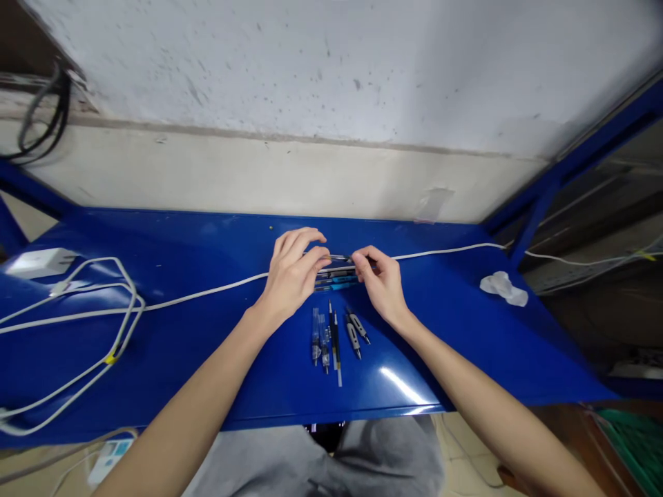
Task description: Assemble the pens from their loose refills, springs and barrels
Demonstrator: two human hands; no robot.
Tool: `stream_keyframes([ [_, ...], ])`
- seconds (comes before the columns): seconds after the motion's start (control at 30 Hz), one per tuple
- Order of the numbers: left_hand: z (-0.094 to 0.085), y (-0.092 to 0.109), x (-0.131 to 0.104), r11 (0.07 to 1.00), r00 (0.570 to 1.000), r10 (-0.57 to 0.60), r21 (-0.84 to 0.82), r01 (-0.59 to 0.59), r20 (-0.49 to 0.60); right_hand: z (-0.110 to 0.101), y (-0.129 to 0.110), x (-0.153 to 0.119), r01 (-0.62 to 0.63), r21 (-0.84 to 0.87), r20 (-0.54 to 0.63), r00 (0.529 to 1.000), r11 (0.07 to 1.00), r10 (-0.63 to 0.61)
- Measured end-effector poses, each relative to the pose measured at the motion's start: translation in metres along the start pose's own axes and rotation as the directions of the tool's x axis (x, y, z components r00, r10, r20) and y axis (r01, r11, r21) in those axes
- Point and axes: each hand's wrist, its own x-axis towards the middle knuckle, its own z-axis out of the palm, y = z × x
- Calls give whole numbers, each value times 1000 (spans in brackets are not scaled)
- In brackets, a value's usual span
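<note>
Parts of pens lie nearest on the blue tabletop (197, 252), all around six o'clock if the hub is the slim pen piece (339, 257) between the hands and twelve points at the wall. Two clear barrels (315, 335) sit toward half past six, dark refills (338, 348) at six, and two grey grips (353, 337) toward half past five. The barrels look like light, stiff plastic, probably slick and apt to roll; the refills should be lighter and bendier, best taken mid-length and away from the tip. The grips look stubby and easier to pinch, perhaps with a little give. Farther out, just short of the hub, a row of pens (339, 281) lies crosswise between the hands. The slim pen piece itself is level above that row: the left hand (295, 269), at nine o'clock, pinches one end with thumb and forefinger, its other fingers loosely curled; the right hand (380, 279), at three, pinches the opposite end, fingers bent inward. Something so thin and light asks for fingertips near both ends — squeezing or bending the middle could crack or kink it. Beyond, a white cable (207, 290) runs from nine to three, and the wall (311, 172) stands at twelve.
</note>
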Motion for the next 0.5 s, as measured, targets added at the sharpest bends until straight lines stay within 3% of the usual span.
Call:
stream_keyframes([
  [0.13,5,3,-3,995,998,58,-85,-56,15,-6,6,4,-77,-28,23,997,997,77],
  [0.33,10,0,-5,986,1000,-17,-167,20,17,-12,-1,11,-22,101,166,986,995,4],
  [0.5,8,-4,-3,996,999,15,-89,-12,42,-9,-1,10,-8,54,114,993,999,1],
])
